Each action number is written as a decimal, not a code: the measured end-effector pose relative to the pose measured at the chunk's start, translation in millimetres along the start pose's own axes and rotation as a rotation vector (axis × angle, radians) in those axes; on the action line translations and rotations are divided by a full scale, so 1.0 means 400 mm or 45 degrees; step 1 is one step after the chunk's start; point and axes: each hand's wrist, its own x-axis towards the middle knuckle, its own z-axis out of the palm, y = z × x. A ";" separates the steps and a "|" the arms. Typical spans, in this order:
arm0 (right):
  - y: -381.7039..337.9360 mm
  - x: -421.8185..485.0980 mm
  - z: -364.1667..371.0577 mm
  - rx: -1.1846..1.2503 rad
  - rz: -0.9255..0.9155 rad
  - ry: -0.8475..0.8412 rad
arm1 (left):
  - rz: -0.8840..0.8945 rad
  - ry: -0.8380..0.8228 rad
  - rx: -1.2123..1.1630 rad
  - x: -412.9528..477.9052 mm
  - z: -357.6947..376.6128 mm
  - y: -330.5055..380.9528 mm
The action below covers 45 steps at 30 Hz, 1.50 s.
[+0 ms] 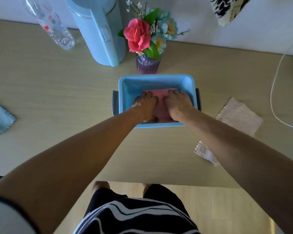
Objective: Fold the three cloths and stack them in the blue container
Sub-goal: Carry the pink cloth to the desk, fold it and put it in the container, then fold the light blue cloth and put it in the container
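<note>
1/3 done imo: pink cloth [161, 110] sits in blue container [156, 77], left hand [145, 104] & right hand [178, 104] press it flat w/ grip released, pale cloth [239, 115] & light-blue cloth [0, 117] wait on surface [57, 98].

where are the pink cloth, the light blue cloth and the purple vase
pink cloth [161, 107], head view, on its uncovered middle strip
light blue cloth [0, 117], head view, on its flat part beside the scalloped edge
purple vase [148, 64], head view, on its ribbed front wall

Folded pink cloth [161, 98] inside blue container [155, 76]
</note>
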 end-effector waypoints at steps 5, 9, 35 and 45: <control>-0.006 0.040 0.027 -0.005 -0.006 0.057 | -0.002 -0.013 0.118 0.042 0.021 0.000; -0.008 0.040 0.018 0.052 -0.007 0.034 | -0.004 -0.022 0.108 0.037 0.016 0.001; -0.575 -0.146 -0.353 2.038 0.094 0.746 | -0.198 0.894 -1.386 -0.644 -0.044 -0.493; -0.879 -0.080 -0.430 1.865 -0.065 0.508 | -0.603 0.570 -0.619 -0.719 0.177 -0.912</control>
